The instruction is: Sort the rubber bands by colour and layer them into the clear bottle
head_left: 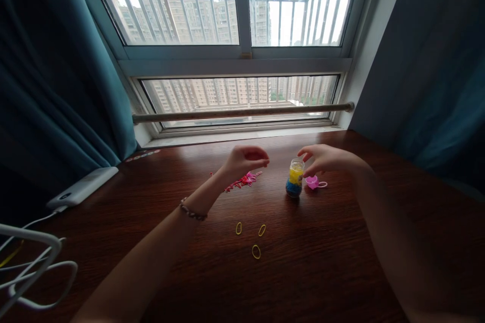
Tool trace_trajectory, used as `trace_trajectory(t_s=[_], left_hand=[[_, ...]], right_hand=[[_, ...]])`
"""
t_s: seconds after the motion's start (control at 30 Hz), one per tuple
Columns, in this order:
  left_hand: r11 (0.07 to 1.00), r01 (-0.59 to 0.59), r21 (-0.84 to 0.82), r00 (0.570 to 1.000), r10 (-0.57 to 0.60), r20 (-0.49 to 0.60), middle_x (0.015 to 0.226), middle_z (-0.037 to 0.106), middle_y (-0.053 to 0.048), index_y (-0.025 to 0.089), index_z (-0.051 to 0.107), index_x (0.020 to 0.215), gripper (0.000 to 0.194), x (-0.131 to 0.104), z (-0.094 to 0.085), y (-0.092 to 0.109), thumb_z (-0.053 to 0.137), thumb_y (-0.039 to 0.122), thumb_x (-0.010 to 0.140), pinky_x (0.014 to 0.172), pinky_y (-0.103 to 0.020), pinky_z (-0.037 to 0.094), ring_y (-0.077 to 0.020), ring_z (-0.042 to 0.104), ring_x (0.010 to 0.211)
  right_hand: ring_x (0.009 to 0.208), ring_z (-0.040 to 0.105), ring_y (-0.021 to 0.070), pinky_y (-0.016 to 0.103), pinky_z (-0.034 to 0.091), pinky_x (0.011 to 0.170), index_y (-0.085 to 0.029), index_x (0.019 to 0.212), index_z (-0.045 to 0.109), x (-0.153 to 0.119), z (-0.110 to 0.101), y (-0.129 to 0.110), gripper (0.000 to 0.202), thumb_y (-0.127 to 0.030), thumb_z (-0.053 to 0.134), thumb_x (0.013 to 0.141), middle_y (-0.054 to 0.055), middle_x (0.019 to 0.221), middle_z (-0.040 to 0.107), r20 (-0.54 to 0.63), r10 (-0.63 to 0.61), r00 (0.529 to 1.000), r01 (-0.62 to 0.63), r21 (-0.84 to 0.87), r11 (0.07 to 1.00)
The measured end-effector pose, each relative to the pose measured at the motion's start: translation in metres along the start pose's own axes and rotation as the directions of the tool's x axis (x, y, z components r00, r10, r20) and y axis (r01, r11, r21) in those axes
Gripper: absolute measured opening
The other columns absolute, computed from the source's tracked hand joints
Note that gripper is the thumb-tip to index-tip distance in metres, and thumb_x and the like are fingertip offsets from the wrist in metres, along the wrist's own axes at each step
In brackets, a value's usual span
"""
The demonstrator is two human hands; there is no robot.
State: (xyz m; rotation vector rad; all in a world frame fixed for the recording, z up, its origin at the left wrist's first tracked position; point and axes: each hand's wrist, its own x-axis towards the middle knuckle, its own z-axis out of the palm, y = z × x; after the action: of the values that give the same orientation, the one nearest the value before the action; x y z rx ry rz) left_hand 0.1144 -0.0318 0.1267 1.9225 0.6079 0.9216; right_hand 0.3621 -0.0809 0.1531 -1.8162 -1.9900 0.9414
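Note:
A small clear jar (294, 179) stands upright on the dark wooden table, with yellow bands in its upper part and blue below; its top is uncovered. Just right of its neck is my right hand (328, 158), thumb and fingers apart; whether the thumb touches the glass I cannot tell. My left hand (245, 159) hovers left of the jar, thumb and fingertips brought together, and anything between them is too small to see. Beneath it lies a pile of pink and red rubber bands (247, 179). A pink lid with a loop (312, 182) rests right of the jar.
Three yellow rubber bands (256, 252) lie apart on the table (303, 262) nearer me. At the left are a white power bank (84, 187) and looped white cables (41, 267). A window with a horizontal rail (242, 113) closes off the back, between blue curtains (56, 70).

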Motion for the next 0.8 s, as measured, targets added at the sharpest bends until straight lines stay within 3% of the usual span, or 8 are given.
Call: trace_trajectory(t_s=[0.13, 0.3, 0.5, 0.7, 0.8], left_hand=[[0.951, -0.225, 0.211, 0.974, 0.219, 0.054, 0.07, 0.065, -0.003, 0.012, 0.066, 0.071, 0.012, 0.036, 0.03, 0.006, 0.064, 0.024, 0.068, 0.061, -0.021, 0.044, -0.0099, 0.056, 0.065], [0.824, -0.377, 0.422, 0.925, 0.31, 0.221, 0.07, 0.065, -0.002, 0.015, 0.069, 0.074, 0.01, 0.055, 0.053, 0.004, 0.062, 0.021, 0.072, 0.064, -0.023, 0.042, -0.0107, 0.055, 0.065], [0.737, -0.434, 0.518, 0.899, 0.323, 0.295, 0.078, 0.064, -0.004, 0.02, 0.071, 0.077, 0.01, 0.06, 0.054, -0.001, 0.065, 0.024, 0.072, 0.071, -0.026, 0.042, -0.0143, 0.055, 0.075], [0.818, -0.371, 0.44, 0.927, 0.299, 0.226, 0.075, 0.064, -0.002, 0.014, 0.067, 0.082, 0.015, 0.051, 0.052, -0.003, 0.066, 0.024, 0.071, 0.067, -0.023, 0.043, -0.0115, 0.056, 0.07], [0.82, -0.391, 0.418, 0.92, 0.335, 0.203, 0.076, 0.064, -0.003, 0.015, 0.066, 0.082, 0.015, 0.041, 0.045, -0.002, 0.061, 0.027, 0.075, 0.071, -0.025, 0.044, -0.0121, 0.056, 0.073]], right_hand=[[0.066, 0.063, 0.0162, 0.019, 0.048, 0.05, -0.012, 0.11, 0.054, 0.014, 0.009, 0.004, 0.058, -0.023, 0.074, 0.057, 0.009, 0.089, 0.065, 0.115, -0.008, 0.993, 0.008, -0.002, 1.0], [0.064, 0.062, 0.0168, 0.021, 0.049, 0.052, -0.011, 0.089, 0.062, 0.016, 0.012, 0.001, 0.035, -0.025, 0.071, 0.058, 0.006, 0.071, 0.065, 0.146, -0.038, 0.989, 0.038, 0.005, 0.999], [0.061, 0.062, 0.0157, 0.022, 0.05, 0.053, -0.01, 0.083, 0.063, 0.014, 0.011, -0.002, 0.029, -0.023, 0.07, 0.057, 0.005, 0.068, 0.065, 0.139, -0.051, 0.989, 0.056, -0.031, 0.998], [0.063, 0.062, 0.0159, 0.021, 0.049, 0.051, -0.01, 0.083, 0.063, 0.014, 0.012, -0.002, 0.03, -0.023, 0.07, 0.057, 0.005, 0.068, 0.065, 0.11, -0.089, 0.99, 0.088, 0.017, 0.996], [0.062, 0.061, 0.014, 0.019, 0.047, 0.051, -0.011, 0.082, 0.063, 0.009, 0.013, -0.008, 0.027, -0.023, 0.069, 0.058, 0.003, 0.068, 0.064, 0.123, -0.13, 0.984, 0.122, 0.068, 0.99]])
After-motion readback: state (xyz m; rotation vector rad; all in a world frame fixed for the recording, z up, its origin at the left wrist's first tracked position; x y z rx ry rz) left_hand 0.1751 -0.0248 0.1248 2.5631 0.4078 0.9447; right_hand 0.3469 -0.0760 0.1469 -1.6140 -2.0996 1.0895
